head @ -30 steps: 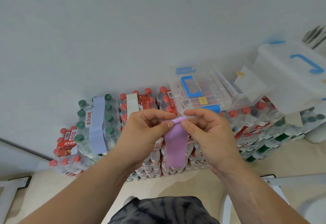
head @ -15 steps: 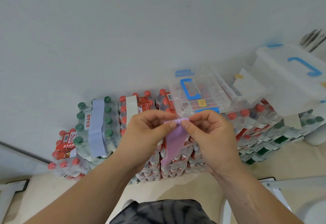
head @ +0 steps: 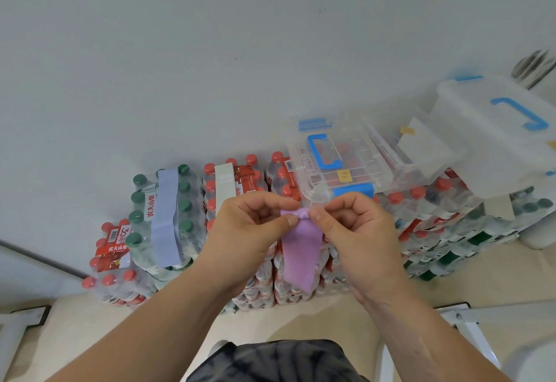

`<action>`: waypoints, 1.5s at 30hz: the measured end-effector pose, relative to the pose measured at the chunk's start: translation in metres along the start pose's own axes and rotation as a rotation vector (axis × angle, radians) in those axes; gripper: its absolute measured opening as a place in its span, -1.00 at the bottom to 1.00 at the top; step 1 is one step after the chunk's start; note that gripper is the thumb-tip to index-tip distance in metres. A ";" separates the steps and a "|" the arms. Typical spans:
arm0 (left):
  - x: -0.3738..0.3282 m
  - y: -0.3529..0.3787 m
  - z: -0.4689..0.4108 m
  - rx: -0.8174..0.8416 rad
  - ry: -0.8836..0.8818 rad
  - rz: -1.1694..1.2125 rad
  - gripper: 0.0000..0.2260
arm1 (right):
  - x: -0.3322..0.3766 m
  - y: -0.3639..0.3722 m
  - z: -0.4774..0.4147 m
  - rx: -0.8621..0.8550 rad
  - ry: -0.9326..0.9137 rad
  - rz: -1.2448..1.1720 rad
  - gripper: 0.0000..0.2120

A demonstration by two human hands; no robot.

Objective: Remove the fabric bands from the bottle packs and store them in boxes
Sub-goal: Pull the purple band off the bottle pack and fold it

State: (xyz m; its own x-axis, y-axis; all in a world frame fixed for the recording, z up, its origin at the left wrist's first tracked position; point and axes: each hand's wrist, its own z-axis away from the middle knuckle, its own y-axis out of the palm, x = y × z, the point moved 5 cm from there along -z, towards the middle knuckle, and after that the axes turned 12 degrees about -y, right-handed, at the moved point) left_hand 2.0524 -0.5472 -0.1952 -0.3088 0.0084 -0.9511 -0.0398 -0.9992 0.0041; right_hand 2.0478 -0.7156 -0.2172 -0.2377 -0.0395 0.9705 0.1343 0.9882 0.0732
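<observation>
**A:** Where has the band got to?

**B:** The purple band is off the packs and up in the air between both hands. Its top edge is rolled over, and the rest hangs down in front of the red-capped packs.

**A:** And the grip?

**B:** The left hand pinches the rolled edge between thumb and forefinger, with the other fingers curled in. The right hand pinches it the same way from the other side, so the two thumb tips nearly meet.

**A:** What's around them?

**B:** Just behind the knuckles a clear box with a blue handle sits on top of the packs with its lid on. To its right is an open box holding something pale with a yellow tag, though I cannot tell what it is. Further right is a bigger frosted box. Over on the left, a pale blue band is wrapped round a green-capped pack. Next to it a white band lies over a red-capped one.

**A:** Anything blocking the view?

**B:** The left hand hides the white band's lower end. The hands and the hanging strip cover the packs straight ahead. A white frame stands on the floor at the right
</observation>
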 end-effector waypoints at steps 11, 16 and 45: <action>0.004 0.001 0.000 0.019 -0.029 0.002 -0.86 | 0.004 -0.002 0.000 0.011 -0.093 0.051 -0.88; 0.001 0.000 0.000 -0.003 0.007 -0.013 -0.88 | 0.004 -0.001 0.001 0.010 -0.087 0.018 -0.84; 0.017 -0.074 -0.031 -0.017 -0.052 0.057 -0.86 | -0.018 0.073 -0.006 0.017 0.102 0.084 -0.92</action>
State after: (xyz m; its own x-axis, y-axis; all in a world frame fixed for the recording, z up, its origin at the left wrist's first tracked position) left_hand 2.0797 -0.4738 -0.2215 -0.3591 -0.0466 -0.9321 -0.0046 -0.9987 0.0517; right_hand 2.0674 -0.6438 -0.2284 -0.1272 0.0295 0.9914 0.1335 0.9910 -0.0123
